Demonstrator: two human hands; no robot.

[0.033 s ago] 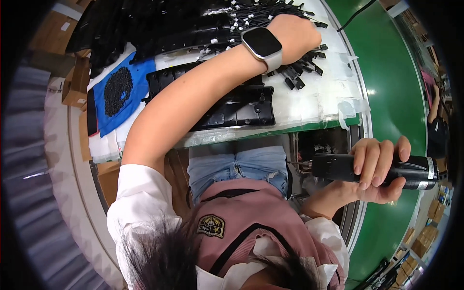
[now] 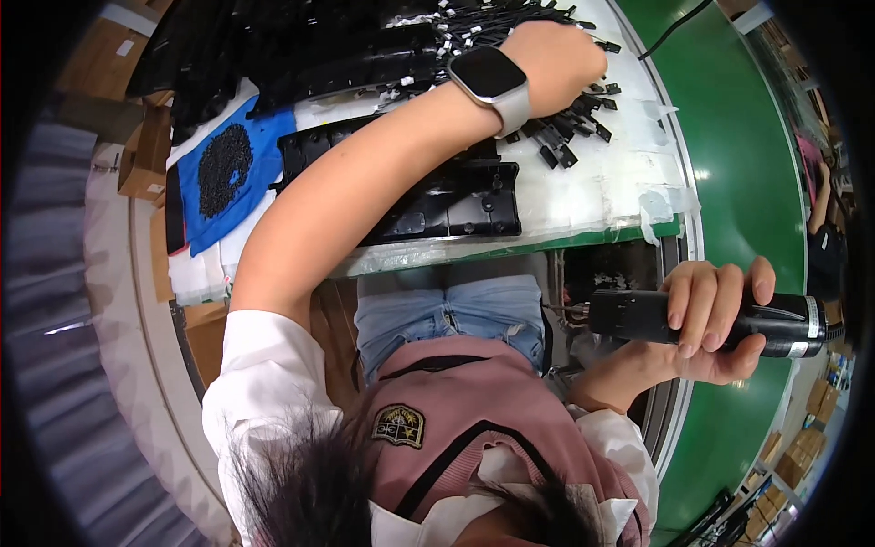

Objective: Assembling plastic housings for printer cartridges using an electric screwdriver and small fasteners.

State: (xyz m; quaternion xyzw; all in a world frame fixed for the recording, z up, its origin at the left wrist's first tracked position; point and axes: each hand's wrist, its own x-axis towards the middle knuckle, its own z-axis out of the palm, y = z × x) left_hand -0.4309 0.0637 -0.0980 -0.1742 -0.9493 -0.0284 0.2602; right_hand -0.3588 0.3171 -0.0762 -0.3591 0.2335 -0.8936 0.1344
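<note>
My left hand (image 2: 556, 68), wearing a watch (image 2: 490, 73) at the wrist, is over a pile of short black cables with small connectors (image 2: 552, 146) on the table. Its fingers curl under and out of sight; whatever they hold, if anything, is hidden. At the right, my right hand (image 2: 715, 319) wraps round a black electric screwdriver (image 2: 629, 314), which lies level with its thin bit pointing left. Between my left forearm and the table's near edge sits a black moulded plastic panel (image 2: 460, 205), partly covered by the arm.
On the left, a blue cloth (image 2: 202, 232) carries a heap of small black screws (image 2: 223, 169). More black plastic panels (image 2: 346, 68) are stacked at the back left. A green surface (image 2: 747, 173) runs along the right. Cardboard boxes (image 2: 141, 164) stand beyond the table's left side.
My left hand and watch have shifted very slightly. The right hand and the electric screwdriver stay where they were.
</note>
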